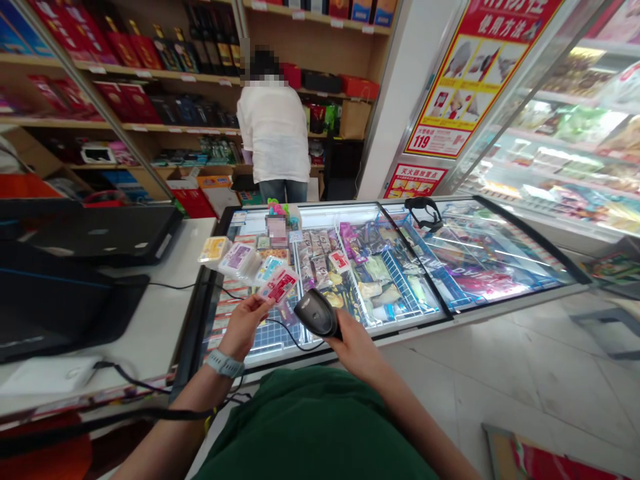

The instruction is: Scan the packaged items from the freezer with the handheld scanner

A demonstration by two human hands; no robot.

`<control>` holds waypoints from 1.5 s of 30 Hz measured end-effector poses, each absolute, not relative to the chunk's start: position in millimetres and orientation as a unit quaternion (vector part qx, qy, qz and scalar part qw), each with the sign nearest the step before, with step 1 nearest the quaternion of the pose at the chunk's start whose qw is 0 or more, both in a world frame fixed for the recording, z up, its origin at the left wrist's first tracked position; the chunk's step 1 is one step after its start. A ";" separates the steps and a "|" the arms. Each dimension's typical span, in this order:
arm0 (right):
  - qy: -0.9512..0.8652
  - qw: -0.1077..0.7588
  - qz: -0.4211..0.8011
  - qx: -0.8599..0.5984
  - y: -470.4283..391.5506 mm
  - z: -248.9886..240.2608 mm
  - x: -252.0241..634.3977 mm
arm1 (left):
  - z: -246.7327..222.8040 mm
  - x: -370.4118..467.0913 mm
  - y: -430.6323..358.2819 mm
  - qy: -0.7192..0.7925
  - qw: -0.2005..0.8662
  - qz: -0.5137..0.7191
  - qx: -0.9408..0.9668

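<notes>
In the head view my right hand (354, 343) is wrapped round the handle of a black barcode scanner (316, 313), whose head points up and left. My left hand (246, 325), with a light watch on its wrist, pinches the near corner of a flat pack with a red label (280, 285). Packs with a blue label (269, 268), a purple label (239, 259) and a yellow label (214, 249) lie in a row beyond it on the glass lid. The scanner's black cable runs left beneath my left hand.
Under the glass, the chest freezer (410, 323) holds bagged food in wire baskets. A black strap-like object (424, 213) sits on its far edge. Left stands a counter (186, 267) with black equipment (107, 233). A person in a white shirt (277, 130) faces the shelves behind.
</notes>
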State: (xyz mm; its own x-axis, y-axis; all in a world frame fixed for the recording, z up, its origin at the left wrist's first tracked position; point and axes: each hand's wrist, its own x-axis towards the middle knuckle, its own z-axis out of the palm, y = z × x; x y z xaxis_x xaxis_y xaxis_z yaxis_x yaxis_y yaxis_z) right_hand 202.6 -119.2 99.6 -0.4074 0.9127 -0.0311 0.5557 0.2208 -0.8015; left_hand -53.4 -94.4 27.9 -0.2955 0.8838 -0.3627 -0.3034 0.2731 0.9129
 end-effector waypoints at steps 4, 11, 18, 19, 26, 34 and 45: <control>-0.756 0.224 0.383 -0.481 -120.3 103.6 198.3 | 23.8 -57.4 -94.7 0.591 0.522 0.558 0.261; -0.760 0.210 0.382 -0.482 -120.2 102.6 197.3 | 25.8 -56.4 -95.8 0.600 0.507 0.560 0.263; -0.757 0.201 0.387 -0.486 -119.6 103.0 196.6 | 28.0 -53.7 -94.1 0.599 0.512 0.558 0.260; -0.756 0.199 0.388 -0.489 -119.6 103.4 196.4 | 27.6 -53.5 -94.1 0.598 0.514 0.557 0.260; -0.751 0.186 0.393 -0.497 -120.0 104.5 195.1 | 24.9 -52.7 -95.7 0.594 0.521 0.556 0.258; -0.755 0.177 0.399 -0.488 -118.5 99.5 194.9 | 23.4 -56.6 -93.9 0.591 0.538 0.557 0.225; -0.749 0.191 0.410 -0.484 -118.0 96.2 197.4 | 24.8 -74.2 -54.0 0.602 0.538 0.569 0.158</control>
State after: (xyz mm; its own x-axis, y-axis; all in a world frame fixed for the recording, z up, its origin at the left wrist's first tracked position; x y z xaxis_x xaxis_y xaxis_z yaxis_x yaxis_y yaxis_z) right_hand 197.4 -118.0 96.2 -0.4590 0.8815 -0.1108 0.5690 0.1959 -0.7986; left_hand -74.2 -54.0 24.8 -0.3709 0.8024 -0.4675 -0.4210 0.3034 0.8548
